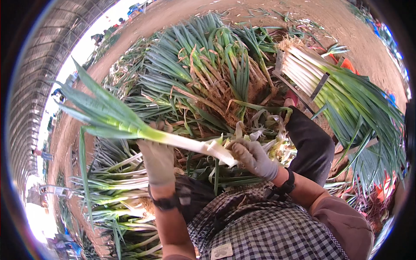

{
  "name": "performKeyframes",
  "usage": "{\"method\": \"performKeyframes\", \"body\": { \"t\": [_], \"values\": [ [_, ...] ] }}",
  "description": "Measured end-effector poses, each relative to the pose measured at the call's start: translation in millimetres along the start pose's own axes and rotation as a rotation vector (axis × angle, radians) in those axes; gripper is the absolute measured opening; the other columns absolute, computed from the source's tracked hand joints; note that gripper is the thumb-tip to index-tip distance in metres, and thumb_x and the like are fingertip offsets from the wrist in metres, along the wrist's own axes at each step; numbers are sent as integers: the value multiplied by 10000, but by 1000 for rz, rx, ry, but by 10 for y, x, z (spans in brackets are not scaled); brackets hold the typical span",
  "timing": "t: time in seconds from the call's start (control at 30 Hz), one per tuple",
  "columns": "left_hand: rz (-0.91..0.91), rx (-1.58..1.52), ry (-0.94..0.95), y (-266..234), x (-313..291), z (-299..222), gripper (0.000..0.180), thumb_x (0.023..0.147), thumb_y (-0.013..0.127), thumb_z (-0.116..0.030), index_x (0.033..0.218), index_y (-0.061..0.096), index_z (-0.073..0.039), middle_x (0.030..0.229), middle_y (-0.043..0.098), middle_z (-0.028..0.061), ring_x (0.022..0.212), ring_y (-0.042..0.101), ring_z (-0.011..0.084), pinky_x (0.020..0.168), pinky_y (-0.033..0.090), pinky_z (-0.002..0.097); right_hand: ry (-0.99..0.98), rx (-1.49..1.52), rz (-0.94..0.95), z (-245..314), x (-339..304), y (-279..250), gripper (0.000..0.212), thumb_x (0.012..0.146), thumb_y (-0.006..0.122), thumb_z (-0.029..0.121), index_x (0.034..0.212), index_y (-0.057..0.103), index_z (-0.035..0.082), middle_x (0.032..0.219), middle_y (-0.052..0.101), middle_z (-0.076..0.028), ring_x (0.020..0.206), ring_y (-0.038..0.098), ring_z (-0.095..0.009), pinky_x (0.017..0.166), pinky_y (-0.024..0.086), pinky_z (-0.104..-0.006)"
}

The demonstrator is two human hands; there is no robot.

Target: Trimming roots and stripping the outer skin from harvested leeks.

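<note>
The leek [182, 141] partly hides the left hand [157, 160], its fingers [161, 126] blurred, and the lower edge crops the checked garment [268, 232].

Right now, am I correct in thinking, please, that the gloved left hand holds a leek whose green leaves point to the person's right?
The direction is wrong: in the head view, the gloved left hand holds a leek whose green leaves point to the person's left.

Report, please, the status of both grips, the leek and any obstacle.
Left grip: holding leek. Right grip: at its white end, closure unclear. Long leaf hanging at left; nothing seen blocking grips.
</note>
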State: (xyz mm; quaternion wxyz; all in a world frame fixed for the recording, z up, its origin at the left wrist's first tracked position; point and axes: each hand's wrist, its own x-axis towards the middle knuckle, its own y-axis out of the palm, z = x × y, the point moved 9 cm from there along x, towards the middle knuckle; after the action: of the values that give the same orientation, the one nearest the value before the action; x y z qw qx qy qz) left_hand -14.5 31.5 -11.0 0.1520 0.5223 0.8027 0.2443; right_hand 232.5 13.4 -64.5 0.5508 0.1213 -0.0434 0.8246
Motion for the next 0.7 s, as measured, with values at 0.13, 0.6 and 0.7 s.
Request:
{"method": "performKeyframes", "body": {
  "t": [0.13, 0.6, 0.7],
  "values": [
    [130, -209, 1, -104, 386, -121, 352, 988, 502, -405, 1045, 546, -61, 739, 457, -31, 598, 393, 73, 576, 370, 241, -30, -300, 74, 240, 121, 223, 441, 926, 606, 397, 1089, 593, -12, 852, 621, -103, 754, 621, -242, 695, 496, -332],
    [322, -417, 169, -424, 510, -344, 231, 1008, 459, -269, 847, 498, -108, 631, 375, -56, 459, 328, 59, 472, 312, 249, -546, -1136, 778, 236, 432, 1133, 119, 824, 577, 62, 930, 620, 28, 904, 601, -98, 814, 633, -269, 651, 552, -372],
    [424, -474, 200, -725, 502, -570, 248, 1013, 447, -251, 918, 550, -47, 648, 394, -38, 469, 346, 58, 496, 333, 246, -39, -1303, 973, -519, 13, 649, 156, 833, 578, 71, 974, 630, 33, 966, 612, -103, 863, 638, -236, 673, 557, -360]
  ]
}}
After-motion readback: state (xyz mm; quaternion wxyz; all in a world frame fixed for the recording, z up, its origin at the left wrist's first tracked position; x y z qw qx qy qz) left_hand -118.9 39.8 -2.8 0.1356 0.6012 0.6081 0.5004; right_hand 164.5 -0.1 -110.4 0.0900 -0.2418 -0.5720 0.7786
